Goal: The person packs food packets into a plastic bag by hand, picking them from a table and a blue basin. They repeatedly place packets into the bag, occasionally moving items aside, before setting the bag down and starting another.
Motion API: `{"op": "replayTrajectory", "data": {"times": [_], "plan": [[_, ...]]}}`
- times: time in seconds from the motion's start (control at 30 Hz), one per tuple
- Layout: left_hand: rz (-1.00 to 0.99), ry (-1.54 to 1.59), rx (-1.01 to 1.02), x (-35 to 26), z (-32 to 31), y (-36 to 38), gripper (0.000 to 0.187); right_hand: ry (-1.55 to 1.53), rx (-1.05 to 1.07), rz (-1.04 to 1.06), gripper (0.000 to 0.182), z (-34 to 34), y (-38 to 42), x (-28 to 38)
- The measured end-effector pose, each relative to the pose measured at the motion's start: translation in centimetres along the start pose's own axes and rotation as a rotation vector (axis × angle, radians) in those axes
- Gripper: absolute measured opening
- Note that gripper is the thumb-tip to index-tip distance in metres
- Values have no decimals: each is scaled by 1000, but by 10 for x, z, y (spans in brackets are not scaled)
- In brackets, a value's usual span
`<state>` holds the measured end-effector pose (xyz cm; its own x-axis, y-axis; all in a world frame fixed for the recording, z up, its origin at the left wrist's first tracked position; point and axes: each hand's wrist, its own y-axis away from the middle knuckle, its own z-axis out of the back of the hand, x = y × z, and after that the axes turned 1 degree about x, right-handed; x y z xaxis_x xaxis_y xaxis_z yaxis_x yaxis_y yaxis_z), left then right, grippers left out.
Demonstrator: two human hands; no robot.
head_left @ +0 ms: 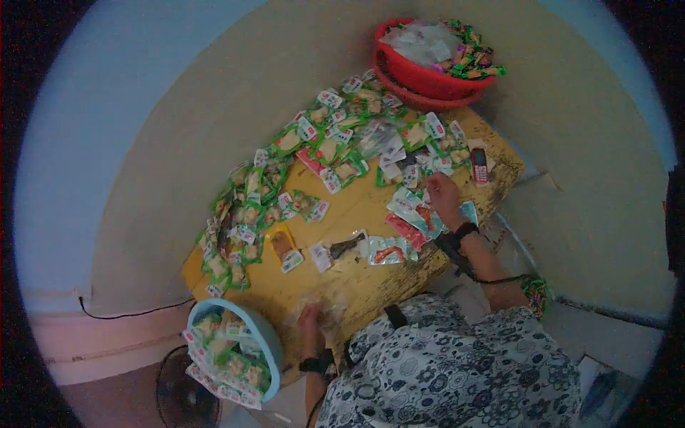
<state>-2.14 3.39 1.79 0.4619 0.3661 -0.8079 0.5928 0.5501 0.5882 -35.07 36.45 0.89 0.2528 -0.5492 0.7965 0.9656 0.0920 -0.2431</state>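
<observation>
My left hand (310, 329) is at the table's near edge, its fingers closed on a thin clear plastic bag (330, 308). Further right, my right hand (444, 200) reaches over a small pile of packets, fingers curled together; what they grip, if anything, is too small to make out. Beneath it lie a white-and-green packet (414, 211) and a red packet (407, 230). Closer to me is a packet with a reddish picture (389, 250). Left of that rest a clear packet with dark contents (347, 245) and a yellow packet (282, 244).
Many green-edged snack packets (288, 141) line the far side of the yellow table (357, 207). Red basins (435, 78) at the back hold clear bags and wrapped sticks. A keypad phone (479, 167) lies at right. A light-blue basket (268, 335) full of packets stands at left.
</observation>
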Motion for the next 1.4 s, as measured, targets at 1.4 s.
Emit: {"op": "replayTrajectory", "data": {"times": [1.4], "plan": [[-168,-162,-16,23,-21,-30,15,-298,962,-73,13,-122,138,110]]}}
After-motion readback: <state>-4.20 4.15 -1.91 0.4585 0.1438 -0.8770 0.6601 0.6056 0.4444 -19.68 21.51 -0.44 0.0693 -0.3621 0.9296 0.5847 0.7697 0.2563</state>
